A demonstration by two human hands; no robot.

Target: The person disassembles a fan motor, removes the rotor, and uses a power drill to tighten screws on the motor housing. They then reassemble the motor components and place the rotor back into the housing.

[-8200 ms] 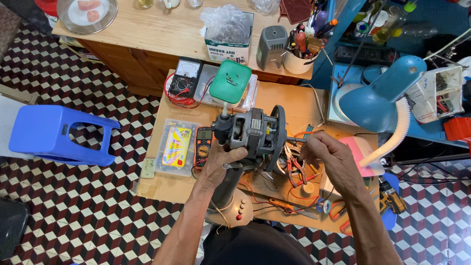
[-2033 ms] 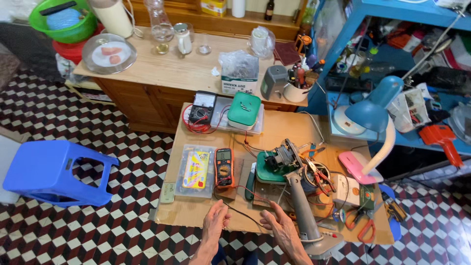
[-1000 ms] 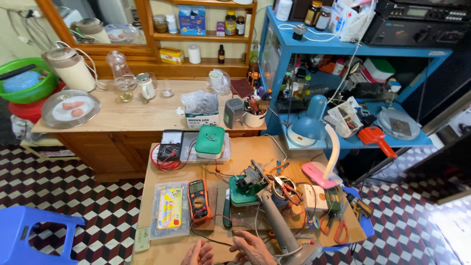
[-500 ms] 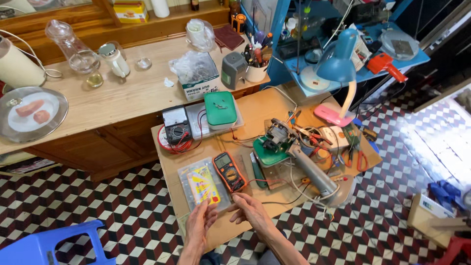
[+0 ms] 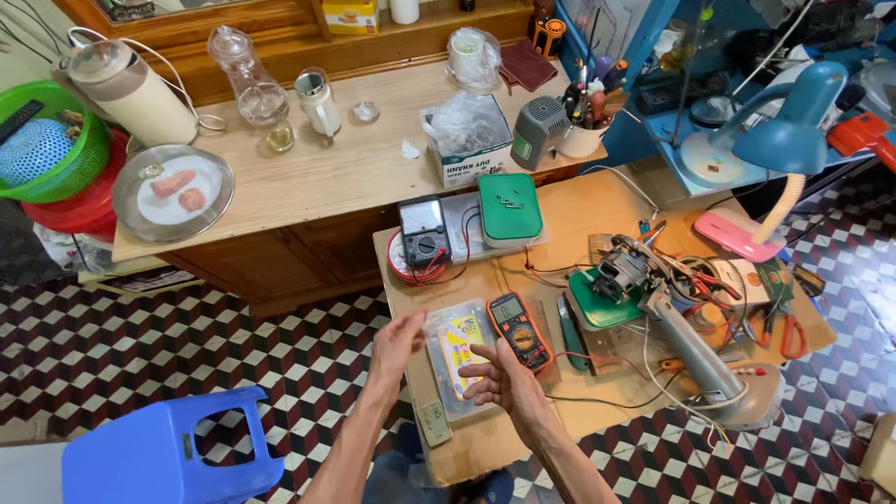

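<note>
Two bare hands hover above the near end of a cluttered wooden surface (image 5: 644,201), neither one holding anything. Left hand (image 5: 397,343): fingers loosely spread and slightly curled, palm turned inward, raised over the near left edge of the surface, just beside a clear plastic case (image 5: 457,353) with a yellow insert. Right hand (image 5: 502,378): open, fingers extended toward the left hand, poised over the near end of the same case. The two hands face each other, close together but apart; whether either one touches the case cannot be told.

Orange-and-black digital multimeter (image 5: 519,330): lies flat just right of the case, near the right hand's fingertips. Analogue meter (image 5: 423,233) with red leads: farther back on the surface, beside a green-lidded box (image 5: 510,207). Grey power tool (image 5: 695,341): lies on its side to the right, its motor end resting on a green pad (image 5: 597,303) amid loose wires. Blue desk lamp (image 5: 789,140): stands at the far right. Blue plastic stool (image 5: 173,453): on the chequered floor (image 5: 140,336) at lower left. Longer wooden counter (image 5: 327,163) behind: carries a lidded metal plate (image 5: 173,191), glass jars and a cardboard box (image 5: 469,149).
</note>
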